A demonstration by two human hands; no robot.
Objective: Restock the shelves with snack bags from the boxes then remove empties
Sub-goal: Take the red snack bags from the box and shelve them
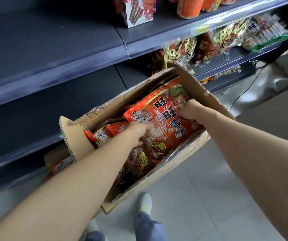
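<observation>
- An open brown cardboard box (200, 94) sits on the light tiled floor (209, 188), just beside the dark grey metal shelves (53, 49), with its flaps folded outward.
- A large red plastic snack bag (164, 122) with bold black characters lies tilted on top of the box's contents. It is held at both ends.
- The left hand (137, 133) grips the bag's near left edge. Its fingers are pressed together over the front face and the thumb is tucked under the edge.
- The right hand (190, 110) holds the bag's far right edge. Its fingers curl round the edge and their tips are hidden behind the plastic.
- More red snack bags (108, 134) of the same print stand or lie packed in the box, beneath and to the left of the held one.
- On the top shelf stand a white-and-red carton printed with chocolate wafer sticks (136, 11) and some orange bags (190, 7).
- On the shelf below, to the right, are gold-and-red snack bags (226, 35) and clear packs with green edges (265, 33).
- A crumpled orange-and-white bag (59, 166) lies on the lowest shelf, behind the box's left flap.
- A thin black cable (244, 91) runs across the floor beyond the box.
- The person's white shoe (145, 202) and blue trouser legs (148, 223) show just beside the box's near corner.
</observation>
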